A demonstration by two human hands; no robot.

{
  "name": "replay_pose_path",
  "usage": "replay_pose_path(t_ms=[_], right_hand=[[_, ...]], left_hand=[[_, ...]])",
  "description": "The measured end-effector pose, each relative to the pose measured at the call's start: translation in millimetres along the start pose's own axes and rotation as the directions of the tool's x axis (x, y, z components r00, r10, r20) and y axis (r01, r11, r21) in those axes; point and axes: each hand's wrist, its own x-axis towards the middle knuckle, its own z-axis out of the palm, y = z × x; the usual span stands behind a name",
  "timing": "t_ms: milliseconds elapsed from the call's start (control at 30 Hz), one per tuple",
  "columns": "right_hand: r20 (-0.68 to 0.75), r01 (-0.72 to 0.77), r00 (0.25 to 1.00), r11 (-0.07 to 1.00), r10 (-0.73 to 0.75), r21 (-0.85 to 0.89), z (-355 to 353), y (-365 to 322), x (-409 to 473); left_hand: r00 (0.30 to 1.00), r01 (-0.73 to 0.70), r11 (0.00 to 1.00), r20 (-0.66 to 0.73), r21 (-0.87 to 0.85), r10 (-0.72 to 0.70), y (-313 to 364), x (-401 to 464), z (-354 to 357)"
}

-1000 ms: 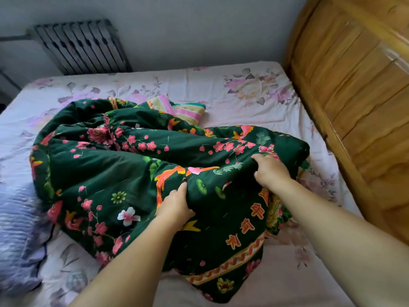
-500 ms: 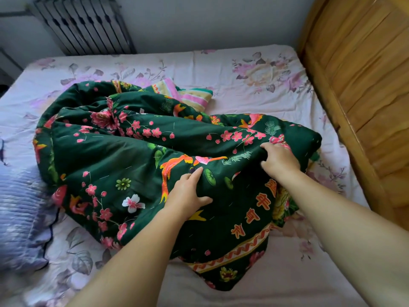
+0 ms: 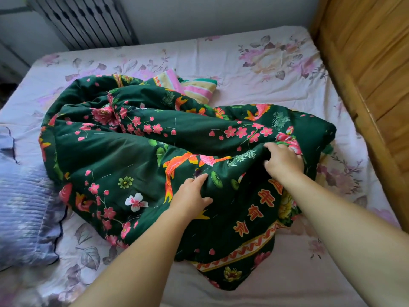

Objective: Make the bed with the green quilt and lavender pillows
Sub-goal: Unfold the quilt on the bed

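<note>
Green quilt (image 3: 137, 156) is bunched mid-bed, pinched by left hand (image 3: 191, 199) and right hand (image 3: 283, 161); spreading remains, and the lavender pillow (image 3: 24, 209) at nine o'clock is unplaced.

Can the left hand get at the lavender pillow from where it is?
Probably yes. The left hand grips the quilt, and the pillow lies at the bed's left edge with only bare sheet and the quilt's edge between. It must let go of the quilt first.

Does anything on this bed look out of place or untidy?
Yes. The green quilt lies bunched in a crumpled heap, not spread flat. Both hands grip it. A striped cloth pokes out from under its far edge.
</note>
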Motion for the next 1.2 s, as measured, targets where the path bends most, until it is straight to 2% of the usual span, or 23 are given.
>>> replay_pose_path(t_ms=[600,700,800,867,967,1033,1200], right_hand=[[0.061,-0.052,0.997,0.995,0.047,0.082,17.0,10.3,14.9],[-0.017,-0.079,0.997,0.992,0.081,0.099,16.0,10.9,20.0],[-0.087,-0.175,0.979,0.976,0.187,0.126,16.0,13.7,23.1],[-0.037,-0.28,0.955,0.935,0.295,0.217,17.6,18.4,24.3],[0.096,-0.436,0.895,0.81,0.435,0.391,21.6,28.5,27.9],[0.146,-0.463,0.883,0.775,0.446,0.431,23.8,33.1,30.5],[0.196,-0.469,0.883,0.788,0.427,0.398,23.2,36.9,33.2]], left_hand=[[0.996,-0.045,0.996,0.08,0.075,0.039,8.3,26.3,5.6],[0.996,-0.055,0.994,0.079,0.095,0.047,11.3,29.7,3.1],[0.996,-0.057,0.992,0.08,0.109,0.048,13.4,33.4,1.7],[0.996,-0.047,0.994,0.083,0.103,0.039,13.7,34.7,2.5],[0.995,-0.04,0.994,0.092,0.105,0.031,16.2,36.6,2.4],[0.994,-0.039,0.994,0.103,0.105,0.029,17.1,37.7,1.2],[0.994,-0.039,0.993,0.108,0.11,0.027,16.8,39.1,2.3]])
